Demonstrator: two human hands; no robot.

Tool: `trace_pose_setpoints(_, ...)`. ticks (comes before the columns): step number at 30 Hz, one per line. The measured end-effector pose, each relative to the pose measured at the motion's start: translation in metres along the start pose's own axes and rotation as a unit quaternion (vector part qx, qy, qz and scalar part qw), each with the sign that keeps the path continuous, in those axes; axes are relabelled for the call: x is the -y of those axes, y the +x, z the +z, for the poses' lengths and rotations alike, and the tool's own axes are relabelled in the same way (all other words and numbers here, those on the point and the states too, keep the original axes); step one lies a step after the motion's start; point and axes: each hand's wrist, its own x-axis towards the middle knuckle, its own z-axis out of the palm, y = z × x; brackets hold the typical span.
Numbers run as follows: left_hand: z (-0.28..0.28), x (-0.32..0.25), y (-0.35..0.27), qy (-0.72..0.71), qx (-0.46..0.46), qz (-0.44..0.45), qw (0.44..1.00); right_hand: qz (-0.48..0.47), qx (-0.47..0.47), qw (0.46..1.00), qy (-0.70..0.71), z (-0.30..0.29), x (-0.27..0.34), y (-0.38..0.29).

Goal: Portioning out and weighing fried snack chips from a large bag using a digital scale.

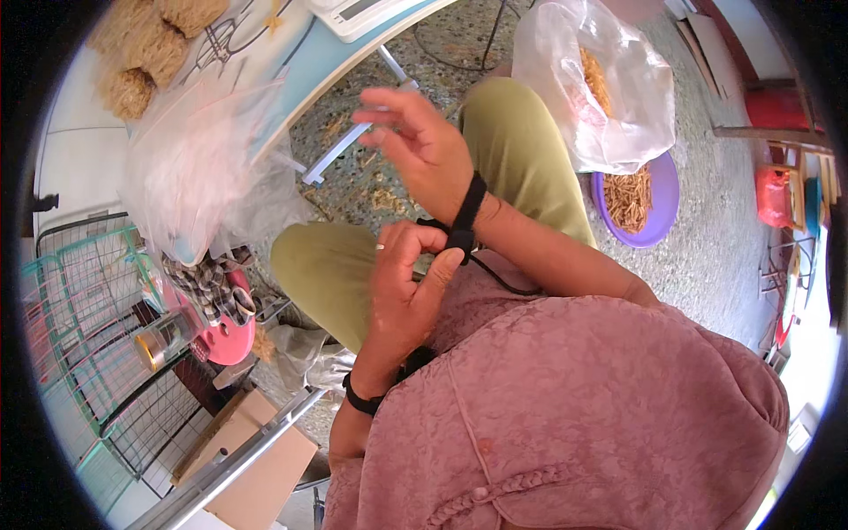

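Note:
My right hand (424, 142) is raised over my lap with its fingers apart and a little curled; it holds nothing and looks slightly blurred. Around that wrist runs a black wrist strap (472, 202) with a black cord trailing from it. My left hand (407, 278), wearing a ring, pinches the strap at the underside of the right wrist between thumb and fingers. A second black band (360, 396) circles my left wrist. Both hands are above my knees, in front of my pink top.
A table (351, 63) with a white scale (364, 13) and bundled tan food stands ahead at left, plastic bags (192, 159) hanging at its edge. At right are a clear bag (616, 126) and a purple basin (666, 205) of brown sticks. Wire racks (86, 318) and a cardboard box (265, 464) stand left.

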Motion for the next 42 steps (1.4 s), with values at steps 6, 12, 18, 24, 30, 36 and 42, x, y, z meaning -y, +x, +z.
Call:
trace_pose_setpoints(6,-0.003,-0.013,0.006,0.035,-0.043,0.022,0.998,-0.059,0.211,0.917,-0.334,0.003,-0.009,0.003)
trace_pose_setpoints(12,-0.001,-0.021,0.006,0.073,-0.027,0.050,0.996,-0.059,0.280,0.910,-0.298,0.021,-0.015,0.000)
trace_pose_setpoints(18,-0.006,-0.018,0.009,-0.001,-0.037,-0.004,0.999,0.391,0.097,0.834,0.377,0.031,-0.009,0.008)
trace_pose_setpoints(24,-0.027,0.007,0.010,-0.255,-0.213,-0.020,0.943,0.434,0.008,0.642,0.632,0.000,0.006,0.041)
trace_pose_setpoints(30,0.006,0.016,0.017,-0.418,-0.068,-0.050,0.904,0.387,-0.018,0.600,0.700,-0.026,0.028,0.050)
trace_pose_setpoints(36,0.018,0.012,0.017,-0.445,0.077,-0.052,0.891,0.366,-0.053,0.632,0.681,-0.043,0.011,0.056)
trace_pose_setpoints(42,0.031,0.022,0.021,-0.394,0.043,-0.021,0.918,0.366,-0.109,0.677,0.629,-0.040,-0.009,0.047)
